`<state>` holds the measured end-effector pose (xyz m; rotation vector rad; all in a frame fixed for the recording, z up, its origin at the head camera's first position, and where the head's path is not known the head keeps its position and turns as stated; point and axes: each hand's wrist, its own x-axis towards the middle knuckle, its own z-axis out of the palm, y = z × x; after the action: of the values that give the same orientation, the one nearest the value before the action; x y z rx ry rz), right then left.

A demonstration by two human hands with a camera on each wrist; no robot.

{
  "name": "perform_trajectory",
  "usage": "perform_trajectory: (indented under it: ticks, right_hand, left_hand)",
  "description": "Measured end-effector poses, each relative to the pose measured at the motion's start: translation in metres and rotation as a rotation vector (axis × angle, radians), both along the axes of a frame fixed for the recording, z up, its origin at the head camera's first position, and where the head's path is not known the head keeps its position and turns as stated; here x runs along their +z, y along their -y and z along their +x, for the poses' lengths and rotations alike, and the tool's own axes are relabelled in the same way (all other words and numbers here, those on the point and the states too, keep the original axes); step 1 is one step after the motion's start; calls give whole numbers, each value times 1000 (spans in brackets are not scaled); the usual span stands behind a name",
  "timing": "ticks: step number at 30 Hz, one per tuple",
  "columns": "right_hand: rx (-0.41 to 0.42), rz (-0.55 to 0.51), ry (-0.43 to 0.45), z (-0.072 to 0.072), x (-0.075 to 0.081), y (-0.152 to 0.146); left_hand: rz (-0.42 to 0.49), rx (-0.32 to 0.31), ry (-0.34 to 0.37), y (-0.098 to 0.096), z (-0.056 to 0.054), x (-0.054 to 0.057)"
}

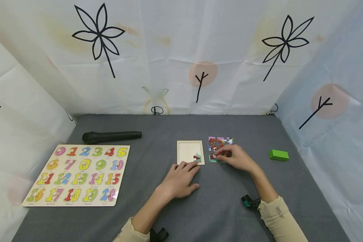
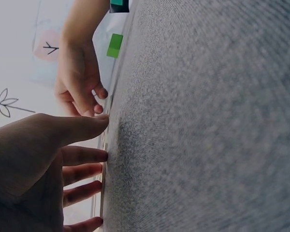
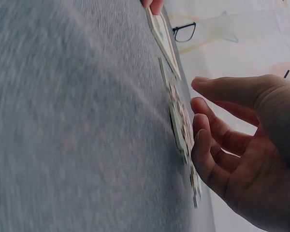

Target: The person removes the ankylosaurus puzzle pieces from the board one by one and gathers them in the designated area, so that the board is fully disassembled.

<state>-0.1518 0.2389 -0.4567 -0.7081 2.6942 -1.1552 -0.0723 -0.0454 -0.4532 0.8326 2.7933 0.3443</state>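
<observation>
A small wooden puzzle tray (image 1: 184, 148) lies mid-table with one jigsaw piece (image 1: 197, 157) in its lower right corner. The fingers of my left hand (image 1: 180, 179) stretch out flat onto the tray's near edge, their tips close to that piece. Just right of the tray is a group of colourful jigsaw pieces (image 1: 212, 141), some lying over others. My right hand (image 1: 237, 157) hovers at these pieces and covers part of them. In the right wrist view, the thumb and bent fingers of the right hand (image 3: 246, 125) stand apart with nothing between them.
A number puzzle board (image 1: 75, 174) lies at the left, with a black microphone (image 1: 112, 136) behind it. A green block (image 1: 279, 155) sits toward the right edge of the grey tabletop (image 1: 157, 127). White patterned cloth (image 1: 175, 40) walls the back and both sides.
</observation>
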Motion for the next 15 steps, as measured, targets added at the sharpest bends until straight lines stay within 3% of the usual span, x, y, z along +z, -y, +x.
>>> perform_trajectory:
  ticks: [8,15]
  right_hand:
    - [54,-77,56,-2,2,19]
    - [94,-78,40,-6,-2,39]
  left_hand:
    - [37,-13,-9,3,-2,-1]
    - [61,-22,-6,5,-4,-5]
